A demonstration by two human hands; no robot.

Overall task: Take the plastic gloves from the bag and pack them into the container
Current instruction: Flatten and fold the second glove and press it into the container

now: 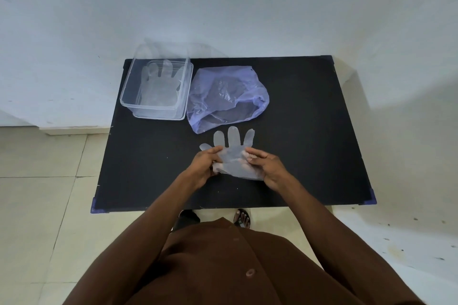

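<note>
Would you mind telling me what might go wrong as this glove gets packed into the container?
1. The glove, pinched by the left hand and right hand, is thin and limp, so it may crumple rather than lie flat on the glove already in the container.
2. Carrying it leftward could brush the open purple bag beside the container and shift it.

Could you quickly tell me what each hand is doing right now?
Left hand: closed on the glove's left edge.
Right hand: closed on its right edge.
</note>
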